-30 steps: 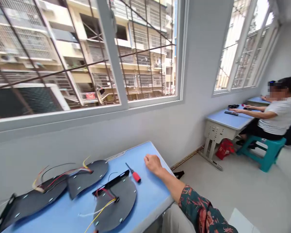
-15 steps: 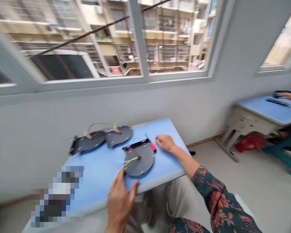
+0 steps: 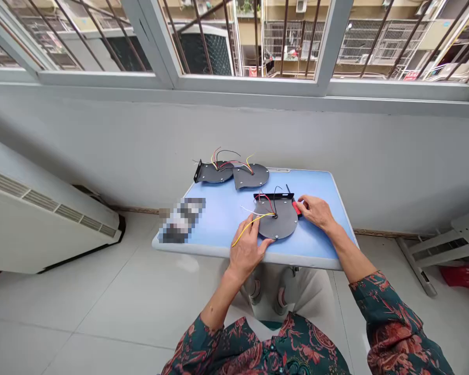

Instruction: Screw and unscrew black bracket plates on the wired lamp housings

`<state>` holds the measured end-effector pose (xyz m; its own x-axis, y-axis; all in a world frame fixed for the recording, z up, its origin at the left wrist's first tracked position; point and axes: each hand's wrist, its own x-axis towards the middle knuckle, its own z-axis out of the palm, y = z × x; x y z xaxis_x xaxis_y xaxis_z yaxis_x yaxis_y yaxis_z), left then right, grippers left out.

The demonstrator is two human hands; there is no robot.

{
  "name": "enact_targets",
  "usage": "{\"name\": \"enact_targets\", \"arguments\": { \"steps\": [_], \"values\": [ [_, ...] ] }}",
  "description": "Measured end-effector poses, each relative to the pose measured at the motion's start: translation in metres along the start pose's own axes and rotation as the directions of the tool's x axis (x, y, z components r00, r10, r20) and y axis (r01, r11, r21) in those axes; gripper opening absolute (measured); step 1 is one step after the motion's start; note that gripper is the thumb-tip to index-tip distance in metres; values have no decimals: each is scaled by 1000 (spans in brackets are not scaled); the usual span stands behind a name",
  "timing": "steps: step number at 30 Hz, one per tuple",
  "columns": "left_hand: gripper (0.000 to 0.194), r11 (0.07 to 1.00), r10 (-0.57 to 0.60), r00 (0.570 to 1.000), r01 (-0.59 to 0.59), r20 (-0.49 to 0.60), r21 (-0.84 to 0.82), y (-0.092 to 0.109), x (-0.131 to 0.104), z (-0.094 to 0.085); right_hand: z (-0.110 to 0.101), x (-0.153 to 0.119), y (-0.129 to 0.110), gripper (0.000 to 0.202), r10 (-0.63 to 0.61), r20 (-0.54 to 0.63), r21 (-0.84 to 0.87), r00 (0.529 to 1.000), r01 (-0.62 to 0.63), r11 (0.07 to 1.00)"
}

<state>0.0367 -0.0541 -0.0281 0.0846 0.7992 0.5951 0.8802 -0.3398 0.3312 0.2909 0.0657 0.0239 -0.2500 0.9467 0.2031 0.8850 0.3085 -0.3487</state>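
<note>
A dark grey round plate [image 3: 283, 221] with a black slotted bracket [image 3: 275, 196] along its far edge lies flat on the blue table. Red, black, white and yellow wires [image 3: 266, 214] come out of its centre. My left hand [image 3: 245, 252] grips the plate's near left rim, thumb at the front edge, with the yellow wire lying over the fingers. On the plate's right side, my right hand [image 3: 316, 212] has its fingertips closed on the red-and-black handle of a screwdriver [image 3: 296, 208], whose thin dark shaft points away from me.
Two similar wired plates, a left one [image 3: 214, 172] with an upright bracket and a right one [image 3: 254, 177], lie at the table's back left. A pixelated patch [image 3: 183, 219] hides something at the left. Beyond the blue table [image 3: 219, 229] are a wall and barred windows.
The view has swung left and down. My right hand has moved from beside the screwdriver onto its red handle. My left hand has come onto the plate's rim more fully.
</note>
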Motion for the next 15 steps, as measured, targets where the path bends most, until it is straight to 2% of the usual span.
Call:
{"name": "enact_targets", "arguments": {
  "steps": [8, 11, 15],
  "values": [
    [62, 1000, -11, 998, 10, -65, -23, 0, -3, 3, -7, -4, -6, 29, -78, 76, 44, 994, 75, 996],
    [60, 1000, 8, 996, -8, -92, -3, 0, -5, 0, -12, -6, -6, 29, -49, 98, 61, 994, 43, 997],
    [49, 1000, 15, 998, -13, -68, 27, 4, -5, -5, -17, -16, -7, 23, 52, 85, 48, 995, -56, 997]
  ]
}}
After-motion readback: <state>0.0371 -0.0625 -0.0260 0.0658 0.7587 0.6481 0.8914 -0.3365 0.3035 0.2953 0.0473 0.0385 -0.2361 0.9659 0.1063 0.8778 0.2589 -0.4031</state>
